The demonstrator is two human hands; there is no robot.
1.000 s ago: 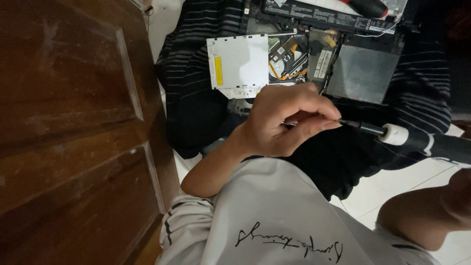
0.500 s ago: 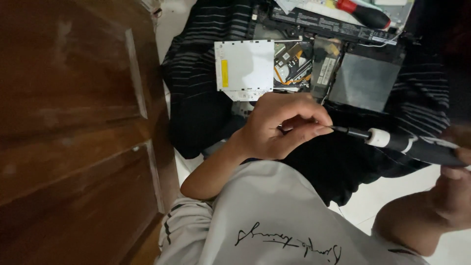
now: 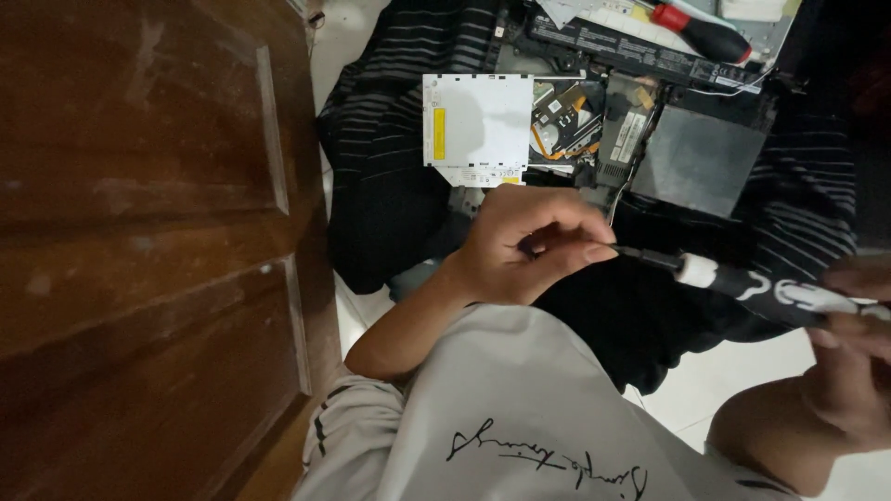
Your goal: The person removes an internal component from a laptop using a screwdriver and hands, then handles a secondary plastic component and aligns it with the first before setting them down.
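The left hand point(image 3: 529, 246) pinches the thin metal tip of a black-and-white electric screwdriver point(image 3: 742, 281), fingers closed narrowly around it. The right hand point(image 3: 849, 348), at 3 o'clock from the left, grips the screwdriver's handle end at the frame edge. At 12 o'clock lies an opened black laptop chassis point(image 3: 696, 158) with a white rectangular optical drive point(image 3: 478, 121); a red-handled screwdriver point(image 3: 701, 28) rests beyond.

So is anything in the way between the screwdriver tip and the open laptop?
Only the left hand itself: its fingertips pinch the screwdriver tip, between the tool and the open laptop. The right hand holds the handle.
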